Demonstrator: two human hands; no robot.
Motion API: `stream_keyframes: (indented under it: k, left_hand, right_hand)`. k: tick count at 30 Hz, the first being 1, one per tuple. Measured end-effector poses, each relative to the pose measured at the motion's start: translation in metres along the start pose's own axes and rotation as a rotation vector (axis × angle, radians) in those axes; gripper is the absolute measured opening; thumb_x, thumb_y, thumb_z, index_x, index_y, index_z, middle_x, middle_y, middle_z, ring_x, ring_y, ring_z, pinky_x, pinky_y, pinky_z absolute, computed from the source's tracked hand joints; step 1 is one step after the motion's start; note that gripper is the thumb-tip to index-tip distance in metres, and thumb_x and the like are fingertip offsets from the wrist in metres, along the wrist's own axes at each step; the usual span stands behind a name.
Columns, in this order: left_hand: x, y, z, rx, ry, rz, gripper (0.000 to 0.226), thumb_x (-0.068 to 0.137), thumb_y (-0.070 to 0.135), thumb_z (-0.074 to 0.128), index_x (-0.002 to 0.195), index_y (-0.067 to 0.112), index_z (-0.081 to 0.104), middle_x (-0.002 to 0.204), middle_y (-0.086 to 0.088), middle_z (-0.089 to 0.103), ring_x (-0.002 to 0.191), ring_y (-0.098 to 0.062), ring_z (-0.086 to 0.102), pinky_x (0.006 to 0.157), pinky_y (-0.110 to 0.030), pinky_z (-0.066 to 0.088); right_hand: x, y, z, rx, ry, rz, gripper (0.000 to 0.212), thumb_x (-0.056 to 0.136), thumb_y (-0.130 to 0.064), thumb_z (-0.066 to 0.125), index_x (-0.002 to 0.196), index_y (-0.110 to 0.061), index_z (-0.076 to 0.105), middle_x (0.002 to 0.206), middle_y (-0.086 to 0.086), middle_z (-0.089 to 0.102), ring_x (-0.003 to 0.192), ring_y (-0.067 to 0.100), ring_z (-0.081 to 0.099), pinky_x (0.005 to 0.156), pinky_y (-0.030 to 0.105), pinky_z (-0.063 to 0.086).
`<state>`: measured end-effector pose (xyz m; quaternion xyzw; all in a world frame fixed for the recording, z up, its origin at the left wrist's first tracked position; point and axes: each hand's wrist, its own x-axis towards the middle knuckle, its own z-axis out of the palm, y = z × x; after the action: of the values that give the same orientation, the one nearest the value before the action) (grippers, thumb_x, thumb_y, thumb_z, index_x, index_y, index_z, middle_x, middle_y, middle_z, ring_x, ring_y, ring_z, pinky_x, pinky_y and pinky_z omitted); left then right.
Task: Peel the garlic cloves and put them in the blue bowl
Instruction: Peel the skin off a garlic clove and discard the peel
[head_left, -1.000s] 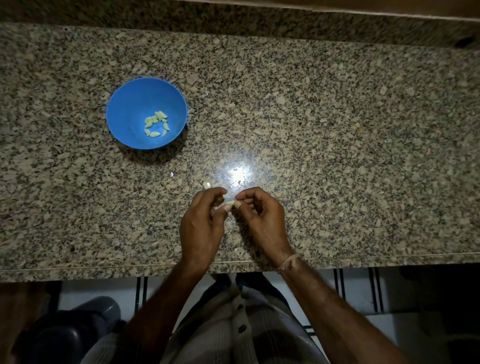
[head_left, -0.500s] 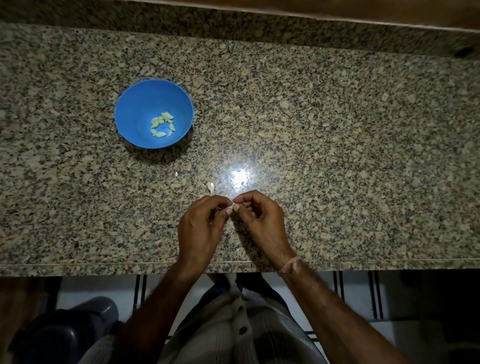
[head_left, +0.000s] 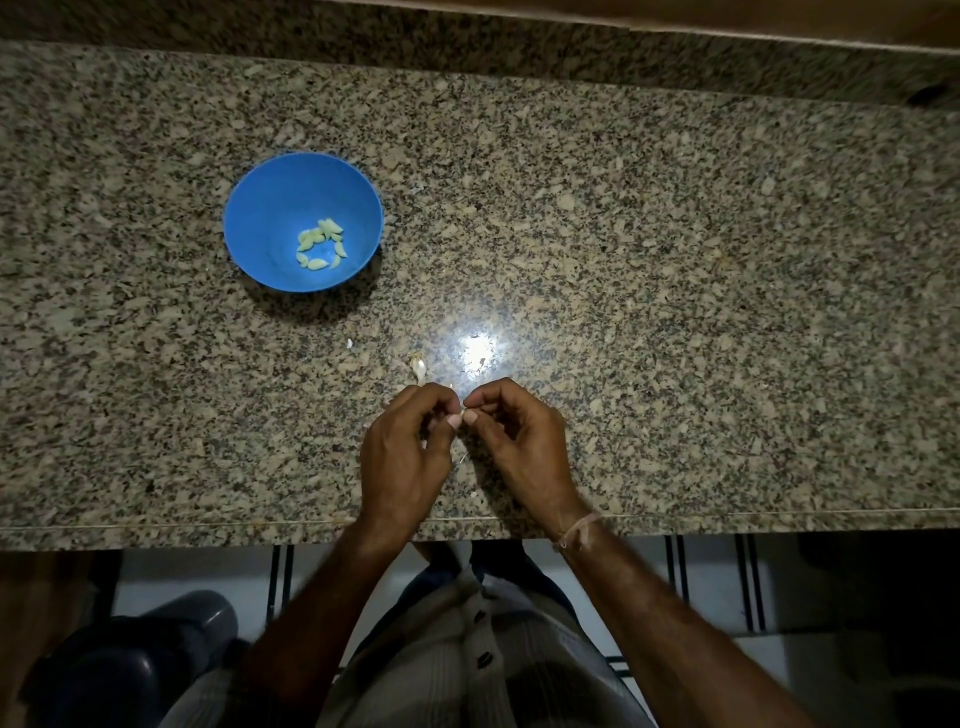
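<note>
One blue bowl (head_left: 260, 218) stands on the granite counter (head_left: 675, 260), far left of the two hands, and holds about nine peeled garlic cloves (head_left: 321, 244) clustered at its bottom. The left hand (head_left: 402, 457) and right hand (head_left: 519, 447) meet near the counter's front edge, fingers (head_left: 456, 420) pinched together on something small between the tips (too hidden to identify as a clove). One unpeeled clove (head_left: 418, 370) lies just beyond the left hand, with a skin scrap (head_left: 349, 343) nearby.

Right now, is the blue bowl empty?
No. The blue bowl stands upright with several pale peeled garlic cloves at its bottom.
</note>
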<state>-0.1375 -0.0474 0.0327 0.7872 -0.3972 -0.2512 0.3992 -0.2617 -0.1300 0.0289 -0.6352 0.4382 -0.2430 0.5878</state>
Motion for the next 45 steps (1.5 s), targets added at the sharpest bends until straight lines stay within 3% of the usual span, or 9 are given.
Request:
stream_keyframes:
  k: [11,16,21,26,32,35,38,41,45]
  left_hand:
    - [-0.001,-0.007,0.007,-0.100,0.033,-0.075,0.025,0.093,-0.007,0.060,0.087,0.017,0.062,0.082,0.004,0.064,0.078,-0.014,0.060,0.065,-0.037,0.049]
    - [-0.003,-0.014,0.005,0.008,0.072,-0.071,0.017,0.102,0.023,0.066,0.087,0.018,0.069,0.080,0.006,0.066,0.071,-0.016,0.063,0.060,-0.043,0.051]
    - [-0.003,-0.007,0.006,0.125,0.100,-0.073,0.006,0.099,0.024,0.068,0.097,0.029,0.071,0.085,0.012,0.070,0.076,-0.009,0.064,0.060,-0.031,0.048]
    - [-0.004,-0.006,0.002,0.115,0.094,-0.041,0.024,0.099,0.025,0.069,0.123,0.029,0.071,0.118,0.014,0.065,0.105,-0.008,0.055,0.071,-0.026,0.046]
    - [-0.008,-0.011,-0.006,0.157,0.127,-0.065,0.008,0.097,0.037,0.070,0.099,0.030,0.071,0.100,0.018,0.064,0.098,-0.009,0.052,0.066,-0.029,0.044]
    - [-0.007,-0.030,-0.017,0.160,0.229,-0.167,0.007,0.095,0.031,0.073,0.098,0.026,0.071,0.102,0.011,0.062,0.100,-0.014,0.052,0.066,-0.027,0.042]
    - [-0.008,-0.048,-0.026,0.213,0.248,-0.208,0.024,0.092,0.022,0.076,0.114,0.022,0.068,0.115,0.004,0.056,0.108,-0.020,0.054,0.076,-0.042,0.054]
    - [-0.023,-0.042,-0.017,0.199,0.194,-0.094,0.034,0.091,0.026,0.078,0.120,0.019,0.062,0.115,0.003,0.051,0.106,-0.021,0.054,0.078,-0.036,0.052]
    - [-0.033,-0.034,0.010,0.142,0.063,-0.077,0.034,0.091,0.023,0.079,0.120,0.023,0.061,0.112,0.006,0.056,0.101,-0.017,0.061,0.076,-0.035,0.054]
  right_hand:
    - [0.004,0.004,0.003,0.125,0.031,0.118,0.010,0.093,-0.006,0.075,0.097,-0.014,0.073,0.089,-0.005,0.073,0.087,0.017,0.068,0.079,0.029,0.059]
    - [0.009,0.005,-0.006,0.129,0.059,0.138,0.011,0.093,-0.006,0.075,0.100,-0.014,0.073,0.088,-0.001,0.072,0.086,0.020,0.069,0.079,0.028,0.060]
    - [0.011,0.005,-0.009,0.086,0.057,0.114,0.012,0.093,-0.007,0.076,0.101,-0.014,0.073,0.089,0.000,0.072,0.087,0.022,0.069,0.079,0.029,0.059]
    - [0.011,0.003,-0.009,0.061,0.012,0.107,0.011,0.093,-0.007,0.076,0.101,-0.013,0.072,0.089,-0.001,0.072,0.085,0.017,0.068,0.078,0.025,0.058]
    - [0.010,-0.001,0.002,0.026,-0.080,0.078,0.009,0.096,-0.006,0.072,0.102,-0.012,0.074,0.092,0.001,0.076,0.090,0.017,0.074,0.081,0.028,0.061]
    - [0.010,0.006,-0.003,-0.099,-0.059,0.015,0.017,0.098,-0.008,0.071,0.113,-0.016,0.075,0.107,-0.005,0.076,0.101,0.010,0.073,0.090,0.033,0.062]
    - [0.004,0.018,-0.019,-0.371,-0.056,-0.078,0.028,0.095,-0.013,0.076,0.123,-0.017,0.072,0.114,-0.010,0.066,0.105,-0.007,0.061,0.094,0.013,0.050]
    - [-0.008,0.029,-0.032,-0.521,-0.072,-0.107,0.038,0.091,-0.008,0.079,0.128,-0.013,0.069,0.109,-0.005,0.058,0.097,-0.003,0.056,0.087,0.003,0.042]
    - [-0.022,0.039,-0.028,-0.639,-0.068,-0.168,0.043,0.090,0.001,0.075,0.130,-0.013,0.066,0.105,-0.005,0.052,0.092,0.009,0.056,0.083,0.019,0.051]
